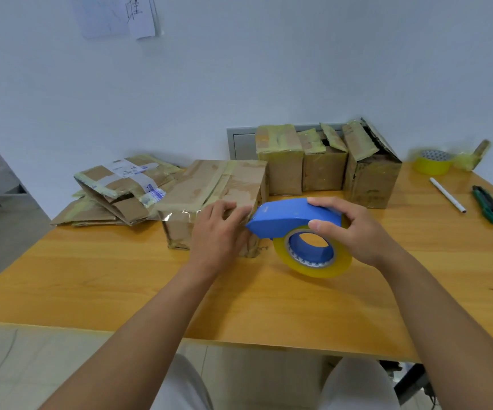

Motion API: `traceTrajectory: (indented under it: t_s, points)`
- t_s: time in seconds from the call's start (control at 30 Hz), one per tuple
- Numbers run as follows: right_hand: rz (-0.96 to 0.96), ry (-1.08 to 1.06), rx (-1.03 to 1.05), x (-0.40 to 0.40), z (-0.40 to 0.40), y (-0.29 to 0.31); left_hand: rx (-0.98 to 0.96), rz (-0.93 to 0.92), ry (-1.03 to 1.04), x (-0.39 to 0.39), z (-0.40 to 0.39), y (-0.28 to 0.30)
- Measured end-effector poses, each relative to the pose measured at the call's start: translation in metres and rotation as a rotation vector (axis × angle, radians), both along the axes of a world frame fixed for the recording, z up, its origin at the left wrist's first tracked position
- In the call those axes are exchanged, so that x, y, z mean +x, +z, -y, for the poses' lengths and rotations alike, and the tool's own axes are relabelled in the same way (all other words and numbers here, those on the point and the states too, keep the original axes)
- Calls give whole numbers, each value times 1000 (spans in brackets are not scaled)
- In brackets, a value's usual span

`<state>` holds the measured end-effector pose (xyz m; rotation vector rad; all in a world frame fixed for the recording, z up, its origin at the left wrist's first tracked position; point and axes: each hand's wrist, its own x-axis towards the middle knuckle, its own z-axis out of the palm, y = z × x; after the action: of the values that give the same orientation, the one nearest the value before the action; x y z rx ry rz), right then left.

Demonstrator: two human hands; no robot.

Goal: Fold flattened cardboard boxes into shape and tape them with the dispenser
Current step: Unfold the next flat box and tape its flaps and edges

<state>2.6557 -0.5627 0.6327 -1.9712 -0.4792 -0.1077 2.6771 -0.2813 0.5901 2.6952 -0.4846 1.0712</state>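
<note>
Flat boxes (112, 190) stacked far left of counter (121, 276), floppy, worn. Box in hand (209, 187) mid-counter: light, thin card, dents easy. Left hand (218, 232) fingers straight, pressing near face/corner. Right hand (348, 229) wrapped round blue dispenser (286, 220), nose at box's right corner. Grip housing, not slick roll.

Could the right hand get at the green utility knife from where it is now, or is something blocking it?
Probably yes, once freed. The right hand grips the blue tape dispenser, so it would have to set that down first. The green utility knife lies uncovered on the table to its right, with only the white pen nearby.
</note>
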Motion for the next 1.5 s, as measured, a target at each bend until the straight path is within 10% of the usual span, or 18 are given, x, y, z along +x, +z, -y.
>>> traceTrajectory:
  t_s: [0.6, 1.5]
  points:
    - [-41, 33, -174, 8, -3, 15, -368, -452, 19, -13, 15, 34]
    - [114, -510, -45, 28, -64, -29, -112, -6, 164, 1, 23, 0]
